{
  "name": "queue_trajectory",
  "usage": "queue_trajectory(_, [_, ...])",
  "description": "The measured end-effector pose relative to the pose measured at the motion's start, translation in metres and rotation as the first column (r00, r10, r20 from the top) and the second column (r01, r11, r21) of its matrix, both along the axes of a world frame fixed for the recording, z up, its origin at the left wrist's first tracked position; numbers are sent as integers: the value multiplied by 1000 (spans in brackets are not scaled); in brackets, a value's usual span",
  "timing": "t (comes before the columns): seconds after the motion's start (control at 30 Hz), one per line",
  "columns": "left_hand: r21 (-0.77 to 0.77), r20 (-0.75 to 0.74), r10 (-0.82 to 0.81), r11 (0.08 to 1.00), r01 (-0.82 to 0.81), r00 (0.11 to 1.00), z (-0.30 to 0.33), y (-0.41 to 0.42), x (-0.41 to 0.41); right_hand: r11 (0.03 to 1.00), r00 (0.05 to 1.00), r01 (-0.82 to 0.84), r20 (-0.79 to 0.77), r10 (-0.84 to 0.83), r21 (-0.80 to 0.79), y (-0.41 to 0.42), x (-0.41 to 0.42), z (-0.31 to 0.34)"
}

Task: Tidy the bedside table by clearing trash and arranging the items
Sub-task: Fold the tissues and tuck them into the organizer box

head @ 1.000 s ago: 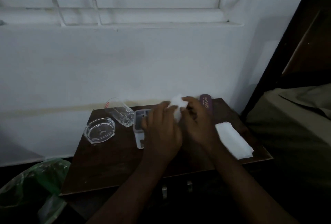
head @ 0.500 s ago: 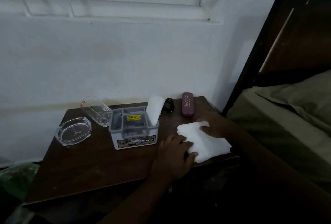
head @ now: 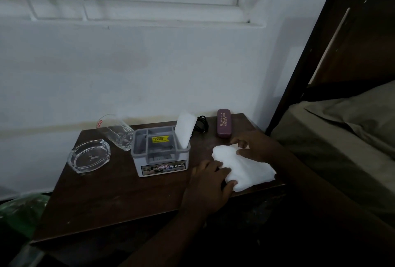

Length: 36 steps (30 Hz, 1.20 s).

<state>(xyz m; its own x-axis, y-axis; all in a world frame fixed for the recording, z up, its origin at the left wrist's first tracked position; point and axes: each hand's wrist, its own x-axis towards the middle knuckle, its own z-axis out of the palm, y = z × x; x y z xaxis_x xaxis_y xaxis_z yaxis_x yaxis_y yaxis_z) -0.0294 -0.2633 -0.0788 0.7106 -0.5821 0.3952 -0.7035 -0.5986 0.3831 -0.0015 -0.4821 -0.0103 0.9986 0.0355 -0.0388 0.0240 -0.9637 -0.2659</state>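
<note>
At the far left, a green plastic bag (head: 20, 209) sits on the floor below the dark brown wooden bedside table (head: 102, 200). On the table's left rear stands a clear round glass ashtray (head: 89, 156); just beside it, to the right, a clear glass tumbler (head: 116, 131) lies tipped on its side, its base touching or nearly touching the grey plastic compartment organiser box (head: 160, 151). A folded white tissue (head: 185, 128) stands upright in the box's right rear compartment. Behind that, a black coiled cable (head: 202, 124) lies at the wall, and a maroon oblong spectacle case (head: 223, 123) lies near the right rear corner. At the front right, a flat white paper napkin (head: 243, 167) lies on the table, reaching its front edge. My left hand (head: 210, 183) pinches the napkin's near left corner, thumb and fingers curled round the edge. My right hand (head: 256, 146) grips the far edge, fingers curled on a raised fold. To the right are a dark wooden headboard (head: 350, 38) and an olive bed sheet (head: 342, 130).
</note>
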Motion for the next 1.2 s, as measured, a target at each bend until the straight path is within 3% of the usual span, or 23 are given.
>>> queue_trajectory(0.2, [8, 5, -3, 1000, 3, 1000, 0, 0, 0, 995, 997, -44, -60, 39, -90, -2, 2, 1])
queue_trajectory(0.4, [-24, -1, -1, 1000, 1, 1000, 1, -1, 0, 990, 995, -103, -2, 104, 91, -6, -14, 9])
queue_trajectory(0.57, [-101, -46, 40, 994, -45, 998, 2, -1, 0, 970, 974, -200, 137, 181, 139, -5, -55, 8])
queue_trajectory(0.77, [-89, -30, -4, 996, 1, 1000, 3, 0, -1, 983, 986, -158, -48, 163, 90, -19, -71, -2])
queue_trajectory(0.97, [-22, -3, -23, 999, 23, 1000, 4, 2, 0, 979, 979, -195, -45, 198, 54, -17, -73, -5])
queue_trajectory(1.07, [-37, 30, -8, 999, 10, 1000, 2, 2, 0, 986, 992, -102, -60, 110, 131, -9, -70, 1])
queue_trajectory(1.2, [-67, 53, -30, 997, 33, 998, 0, 3, -1, 981, 982, -153, -89, 164, 120, -3, -57, 4])
